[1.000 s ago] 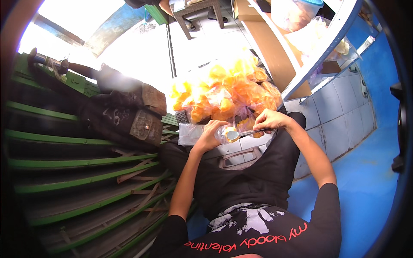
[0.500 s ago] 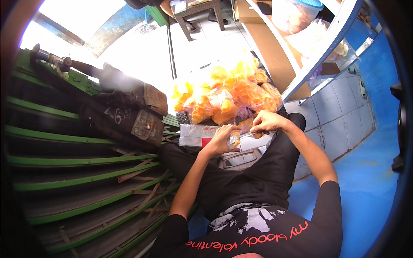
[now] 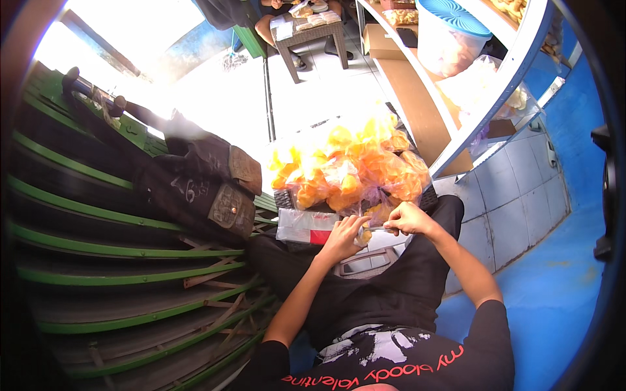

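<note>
My left hand (image 3: pixel 343 240) is closed round a small clear plastic bag (image 3: pixel 363 238) with yellowish pieces in it. Close beside its mouth, my right hand (image 3: pixel 409 219) is pinched at the fingertips. A thin pale strip runs from those fingers toward the bag; whether it is a utensil or twisted plastic, I cannot tell. Just beyond both hands, a heap of clear plastic bags (image 3: pixel 345 169) filled with orange-yellow food lies on a dark woven surface (image 3: pixel 283 199). A white, grey and red packet (image 3: pixel 303 226) sits left of my left hand.
Between my legs is a grey plastic frame (image 3: pixel 368 262). Green folding metal bars (image 3: pixel 98 260) and a dark bag (image 3: pixel 215 186) stand at the left. A shelf (image 3: pixel 486 117) with a blue-lidded tub (image 3: pixel 450 39) rises at the right. Another person sits behind a small woven table (image 3: pixel 310 32).
The whole view has tilted, so the scene sits lower and more of the far table shows. Both hands stay close together at the small bag, with little movement between them.
</note>
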{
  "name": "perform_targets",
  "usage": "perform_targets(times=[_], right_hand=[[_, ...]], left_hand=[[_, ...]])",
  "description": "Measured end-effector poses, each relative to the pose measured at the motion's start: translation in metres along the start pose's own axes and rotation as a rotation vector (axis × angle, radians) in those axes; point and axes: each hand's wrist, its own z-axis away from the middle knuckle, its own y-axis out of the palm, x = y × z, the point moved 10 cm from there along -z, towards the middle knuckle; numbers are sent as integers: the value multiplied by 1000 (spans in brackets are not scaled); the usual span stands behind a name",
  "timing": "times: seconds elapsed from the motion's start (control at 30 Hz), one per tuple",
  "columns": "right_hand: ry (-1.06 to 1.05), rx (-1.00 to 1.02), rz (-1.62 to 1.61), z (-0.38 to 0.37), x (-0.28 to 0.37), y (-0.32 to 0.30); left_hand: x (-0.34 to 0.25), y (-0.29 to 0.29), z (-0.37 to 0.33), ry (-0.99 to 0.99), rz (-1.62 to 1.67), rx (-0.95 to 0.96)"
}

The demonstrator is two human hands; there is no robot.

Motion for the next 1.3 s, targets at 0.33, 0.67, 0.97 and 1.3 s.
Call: perform_targets(times=[0.33, 0.67, 0.97, 1.3], right_hand=[[-35, -279, 96, 3, -15, 1], [-38, -347, -439, -13, -52, 43], [0, -458, -405, -8, -55, 77], [-2, -593, -233, 3, -36, 63]], left_hand=[[0, 16, -12, 36, -98, -51], [20, -23, 37, -425, -73, -531], [39, -9, 62, -529, 144, -710], [12, -10, 55, -430, -113, -753]])
